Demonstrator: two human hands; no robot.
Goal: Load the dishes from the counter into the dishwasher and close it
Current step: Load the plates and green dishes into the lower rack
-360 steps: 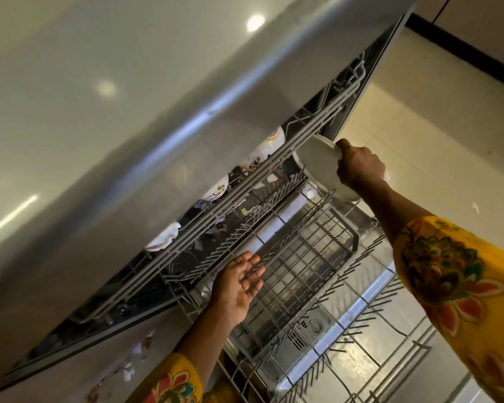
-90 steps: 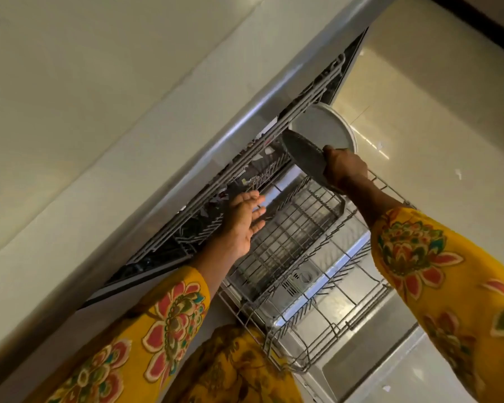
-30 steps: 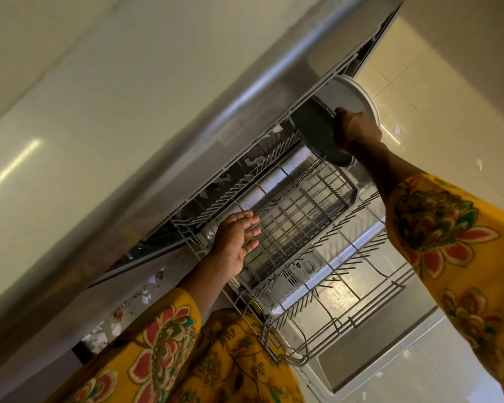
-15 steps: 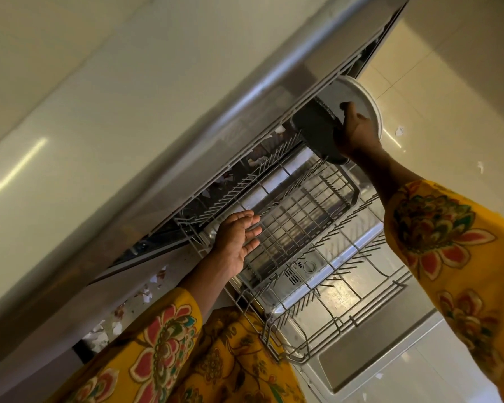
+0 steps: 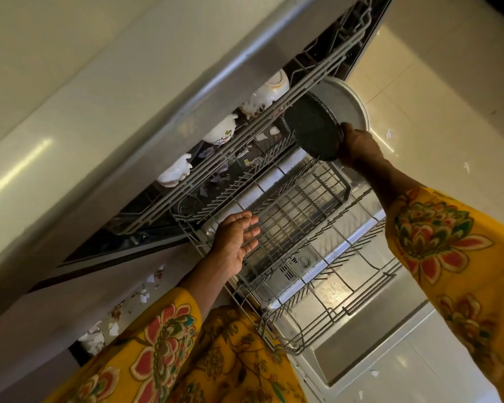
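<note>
My right hand grips a dark round plate by its edge at the far end of the lower rack. Right behind the dark plate stands a larger pale plate, upright. My left hand hovers with straight fingers over the grey cutlery basket in the pulled-out lower rack. The upper rack holds white patterned cups, partly hidden under the counter edge.
The pale counter top and its edge fill the upper left. The open dishwasher door lies flat below the rack. Tiled floor runs to the right. Torn paper scraps lie at the lower left.
My right hand has slid to the dark plate's lower right edge and the plate now shows more of its face. The view has dropped, showing the cups in the upper rack. My left hand has stayed put.
</note>
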